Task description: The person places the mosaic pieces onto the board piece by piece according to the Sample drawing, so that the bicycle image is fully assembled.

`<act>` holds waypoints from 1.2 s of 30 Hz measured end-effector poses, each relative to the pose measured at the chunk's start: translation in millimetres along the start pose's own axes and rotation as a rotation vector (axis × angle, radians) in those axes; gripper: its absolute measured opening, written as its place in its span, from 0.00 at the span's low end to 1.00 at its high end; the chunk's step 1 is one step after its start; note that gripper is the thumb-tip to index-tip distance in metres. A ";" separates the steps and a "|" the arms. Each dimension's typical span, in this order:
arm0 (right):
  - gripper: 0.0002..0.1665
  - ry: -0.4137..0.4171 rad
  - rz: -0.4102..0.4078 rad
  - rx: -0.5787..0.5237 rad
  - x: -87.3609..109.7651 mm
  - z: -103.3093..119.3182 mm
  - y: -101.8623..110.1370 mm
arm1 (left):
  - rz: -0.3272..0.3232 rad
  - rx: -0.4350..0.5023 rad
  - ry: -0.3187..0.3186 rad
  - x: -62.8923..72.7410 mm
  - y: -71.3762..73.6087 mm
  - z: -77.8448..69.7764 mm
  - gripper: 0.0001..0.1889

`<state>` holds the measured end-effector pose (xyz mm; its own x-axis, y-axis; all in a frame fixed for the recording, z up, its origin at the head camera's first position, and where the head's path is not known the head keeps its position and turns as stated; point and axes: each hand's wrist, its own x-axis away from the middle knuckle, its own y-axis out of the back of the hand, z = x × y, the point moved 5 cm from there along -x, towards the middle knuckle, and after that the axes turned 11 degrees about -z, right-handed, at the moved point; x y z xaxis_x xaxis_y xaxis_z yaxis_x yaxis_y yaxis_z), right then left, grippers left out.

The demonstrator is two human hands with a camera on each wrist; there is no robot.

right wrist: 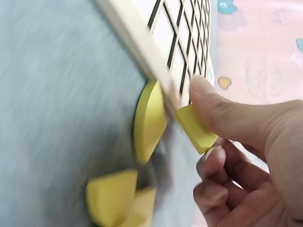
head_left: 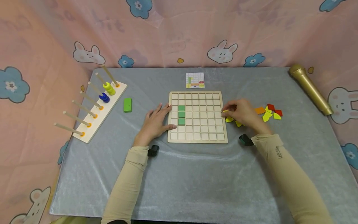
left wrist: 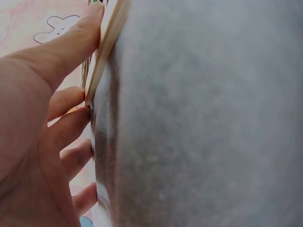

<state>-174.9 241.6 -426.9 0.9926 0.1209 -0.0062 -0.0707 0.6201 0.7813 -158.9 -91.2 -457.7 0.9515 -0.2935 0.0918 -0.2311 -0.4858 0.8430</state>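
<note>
A wooden grid board (head_left: 202, 127) lies mid-table with three green square tiles (head_left: 181, 114) in a column near its left side. The spread left hand (head_left: 155, 124) rests at the board's left edge, its thumb over the rim and its fingers straight along the side. At the right edge, the right hand (head_left: 243, 112) pinches a yellow tile (right wrist: 195, 127) between thumb and fingers, close to the board's rim. A second yellow tile (right wrist: 150, 122) with a curved edge lies against the board, and more yellow tiles (right wrist: 112, 196) lie below the right hand.
Red tiles (head_left: 270, 107), an orange tile (head_left: 260, 110) and yellow tiles lie to the right. Behind the board is a pattern card (head_left: 195, 85). Leftward are a green block (head_left: 127, 105) and a peg stand (head_left: 92, 124) with rings. A gold microphone (head_left: 311, 90) lies far right.
</note>
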 end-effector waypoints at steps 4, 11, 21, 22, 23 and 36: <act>0.08 -0.011 -0.041 -0.026 -5.1 11.5 -5.7 | -0.001 0.010 -0.004 1.1 1.0 -1.2 0.49; 0.08 0.061 -0.027 -0.113 -16.4 36.9 -29.4 | -0.002 0.021 0.002 1.9 3.6 -2.2 0.48; 0.07 0.024 0.000 -0.242 -30.2 68.4 -68.4 | 0.005 0.009 0.010 0.8 2.9 -2.5 0.48; 0.06 0.022 -0.005 -0.250 -32.1 70.3 -70.3 | 0.006 0.009 0.012 0.8 3.0 -2.6 0.48; 0.06 0.015 -0.010 -0.261 -34.2 71.8 -72.0 | 0.008 0.009 0.014 0.7 3.0 -2.6 0.47; 0.05 -0.009 0.006 -0.255 -52.3 77.4 -86.2 | 0.004 0.008 0.009 -0.2 2.1 -2.0 0.48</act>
<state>-213.1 121.9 -445.6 0.9929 0.1187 0.0049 -0.0980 0.7949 0.5988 -159.2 -90.5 -454.9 0.9523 -0.2883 0.0999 -0.2366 -0.4908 0.8385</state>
